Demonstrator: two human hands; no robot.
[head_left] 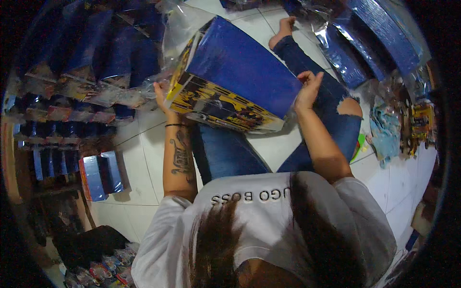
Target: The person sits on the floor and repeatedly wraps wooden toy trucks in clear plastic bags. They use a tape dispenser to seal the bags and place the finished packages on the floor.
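Note:
A large box [245,67] with a blue face and a yellow-and-black printed side is held tilted above my lap. Clear plastic wrap [180,26] hangs loosely around its far left end. My left hand [164,99] grips the left end, its fingers partly hidden by the box and the plastic. At the right end, my right hand [308,92] holds the box's edge with curled fingers, and its palm lies along the side.
Rows of plastic-wrapped blue boxes [91,48] fill the left side, with more wrapped boxes [365,43] at the far right. Two smaller boxes [101,175] stand on the white tiled floor [129,216]. A light blue cloth [385,132] and yellow toy-like items [423,122] lie right of my bent leg.

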